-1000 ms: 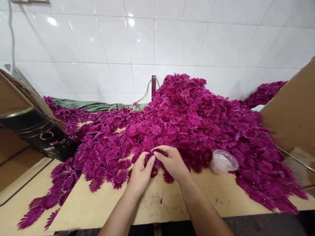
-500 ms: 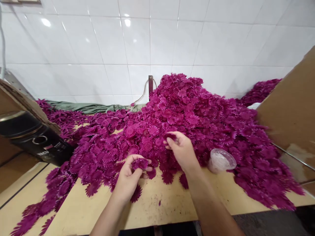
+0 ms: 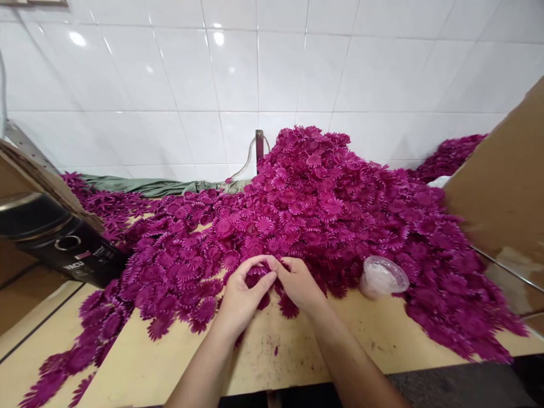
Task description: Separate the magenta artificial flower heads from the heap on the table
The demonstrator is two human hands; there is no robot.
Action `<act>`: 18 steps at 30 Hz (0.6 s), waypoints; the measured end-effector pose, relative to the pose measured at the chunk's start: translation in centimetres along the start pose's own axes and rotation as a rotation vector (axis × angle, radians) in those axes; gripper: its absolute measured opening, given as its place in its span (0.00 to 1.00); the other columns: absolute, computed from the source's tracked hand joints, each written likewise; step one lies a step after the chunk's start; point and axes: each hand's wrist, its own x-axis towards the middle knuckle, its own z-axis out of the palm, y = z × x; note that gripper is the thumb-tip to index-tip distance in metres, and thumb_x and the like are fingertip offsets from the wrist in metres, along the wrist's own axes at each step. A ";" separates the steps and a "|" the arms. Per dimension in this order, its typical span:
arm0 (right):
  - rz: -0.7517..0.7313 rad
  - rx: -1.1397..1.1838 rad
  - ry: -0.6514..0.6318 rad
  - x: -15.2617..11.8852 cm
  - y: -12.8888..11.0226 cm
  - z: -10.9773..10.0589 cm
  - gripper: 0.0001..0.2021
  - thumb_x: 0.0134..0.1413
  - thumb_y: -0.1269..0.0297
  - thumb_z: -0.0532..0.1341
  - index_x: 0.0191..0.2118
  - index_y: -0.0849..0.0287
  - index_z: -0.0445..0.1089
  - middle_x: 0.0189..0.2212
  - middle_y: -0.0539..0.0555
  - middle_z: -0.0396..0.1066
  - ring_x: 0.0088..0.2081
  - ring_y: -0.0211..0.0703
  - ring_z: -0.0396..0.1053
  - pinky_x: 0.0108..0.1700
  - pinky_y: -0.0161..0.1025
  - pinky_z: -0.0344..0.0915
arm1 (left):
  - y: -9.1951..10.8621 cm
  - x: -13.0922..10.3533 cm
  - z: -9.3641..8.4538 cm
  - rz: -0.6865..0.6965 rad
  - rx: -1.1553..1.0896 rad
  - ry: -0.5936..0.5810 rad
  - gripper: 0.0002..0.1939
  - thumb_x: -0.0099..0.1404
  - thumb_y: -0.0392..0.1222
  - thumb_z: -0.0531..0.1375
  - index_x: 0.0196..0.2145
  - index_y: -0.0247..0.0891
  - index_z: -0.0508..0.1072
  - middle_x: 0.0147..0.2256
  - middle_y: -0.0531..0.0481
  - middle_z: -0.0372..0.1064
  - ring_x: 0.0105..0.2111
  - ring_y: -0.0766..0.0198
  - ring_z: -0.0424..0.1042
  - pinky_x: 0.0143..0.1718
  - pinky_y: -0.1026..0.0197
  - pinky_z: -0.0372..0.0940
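Note:
A magenta fabric flower [image 3: 256,272] is held in my left hand [image 3: 240,297], with the thumb and fingers curled round it. My right hand [image 3: 300,284] is closed in a pinch at the flower's right side, its fingertips meeting those of my left hand. My fingers cover most of what they grip, so I cannot see how many flower layers are there. Just beyond both hands rises a large pile of magenta flowers [image 3: 323,198]. A few loose flowers lie on the wooden table [image 3: 297,357] beneath my hands.
A clear plastic cup [image 3: 385,276] with whitish contents stands at the pile's front right. On the left, a black canister [image 3: 72,243] leans by cardboard. A cardboard panel [image 3: 501,198] borders the right side. Green cloth [image 3: 144,186] lies along the white tiled wall [image 3: 170,68].
My right hand has come down and left from over the pile with its flower piece. My left hand has moved right and slightly up, and the two now meet.

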 end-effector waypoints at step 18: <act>0.087 0.266 0.105 -2.0 0.3 -2.0 0.11 0.38 0.61 0.60 0.30 0.60 0.64 0.23 0.47 0.62 0.25 0.34 0.60 0.30 0.35 0.61 | -0.3 2.4 -2.1 -0.073 -0.024 0.361 0.23 0.40 0.49 0.66 0.35 0.37 0.72 0.27 0.52 0.70 0.28 0.64 0.68 0.33 0.61 0.61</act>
